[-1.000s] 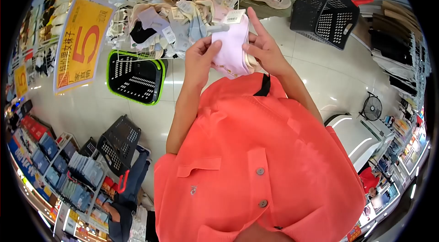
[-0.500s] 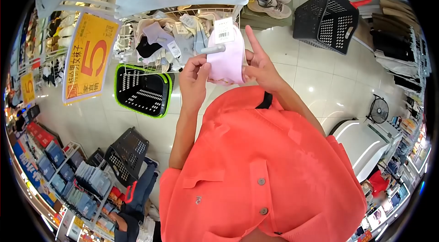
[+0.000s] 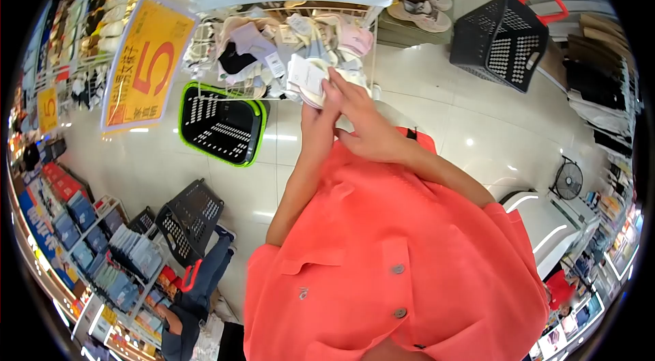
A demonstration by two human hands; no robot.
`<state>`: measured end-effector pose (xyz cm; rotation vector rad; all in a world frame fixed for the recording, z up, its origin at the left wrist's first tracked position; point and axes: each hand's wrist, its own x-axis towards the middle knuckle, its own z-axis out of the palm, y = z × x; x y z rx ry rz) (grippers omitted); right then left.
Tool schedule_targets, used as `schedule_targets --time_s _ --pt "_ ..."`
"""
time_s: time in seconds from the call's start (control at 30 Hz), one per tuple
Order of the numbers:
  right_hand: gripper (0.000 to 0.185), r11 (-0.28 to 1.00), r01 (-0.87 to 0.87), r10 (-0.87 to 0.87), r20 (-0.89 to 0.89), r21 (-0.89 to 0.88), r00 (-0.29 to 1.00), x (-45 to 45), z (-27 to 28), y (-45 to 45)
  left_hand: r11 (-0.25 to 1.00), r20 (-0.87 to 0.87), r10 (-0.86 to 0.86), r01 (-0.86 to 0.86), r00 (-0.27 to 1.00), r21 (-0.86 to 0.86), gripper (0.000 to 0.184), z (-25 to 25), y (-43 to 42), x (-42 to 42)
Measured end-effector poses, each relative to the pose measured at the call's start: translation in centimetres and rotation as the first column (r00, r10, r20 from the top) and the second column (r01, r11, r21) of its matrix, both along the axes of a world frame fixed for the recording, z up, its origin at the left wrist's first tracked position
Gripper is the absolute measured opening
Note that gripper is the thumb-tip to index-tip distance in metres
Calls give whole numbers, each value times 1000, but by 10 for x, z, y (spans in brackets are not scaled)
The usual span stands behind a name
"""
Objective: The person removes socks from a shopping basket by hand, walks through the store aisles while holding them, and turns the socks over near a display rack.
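A white-tagged bundle of pale socks (image 3: 309, 80) is at the front edge of a wire bin (image 3: 372, 64) heaped with socks. My left hand (image 3: 321, 119) is closed on this bundle from below, with the white card facing up. Close beside it, my right hand (image 3: 361, 119) reaches across to the left, its fingers near the bundle's right side and touching my left hand; whether it grips anything is unclear. Behind them in the bin are a lilac pair (image 3: 251, 41), a black piece (image 3: 235, 61) and a pink bundle (image 3: 355, 40).
A green-rimmed black basket (image 3: 222, 125) stands on the floor left of my arms. Another black basket (image 3: 501, 40) with a red handle is at the right. A yellow price sign (image 3: 150, 64) hangs at the left. A person in jeans (image 3: 211, 269) is at the lower left.
The pink-lilac socks held between my hands are replaced by a pale tagged bundle. My right hand has moved left against my left hand. The view has shifted slightly.
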<state>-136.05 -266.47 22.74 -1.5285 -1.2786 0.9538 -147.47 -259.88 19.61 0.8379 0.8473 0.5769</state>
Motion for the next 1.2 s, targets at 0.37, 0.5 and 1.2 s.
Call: schedule_targets --time_s 0.37,0.5,1.2 --pt "55 954 185 -245 -258 -237 935 14 -22 -1 859 415 323 -79 851 -506 51 -3 24 -36" --pt "56 925 120 -302 -505 -360 809 8 -41 -8 880 284 310 -162 907 -446 46 -24 11 -46" --pt "59 964 253 -185 469 -85 864 73 -156 89 940 -133 276 -296 952 -172 57 -128 83 -42"
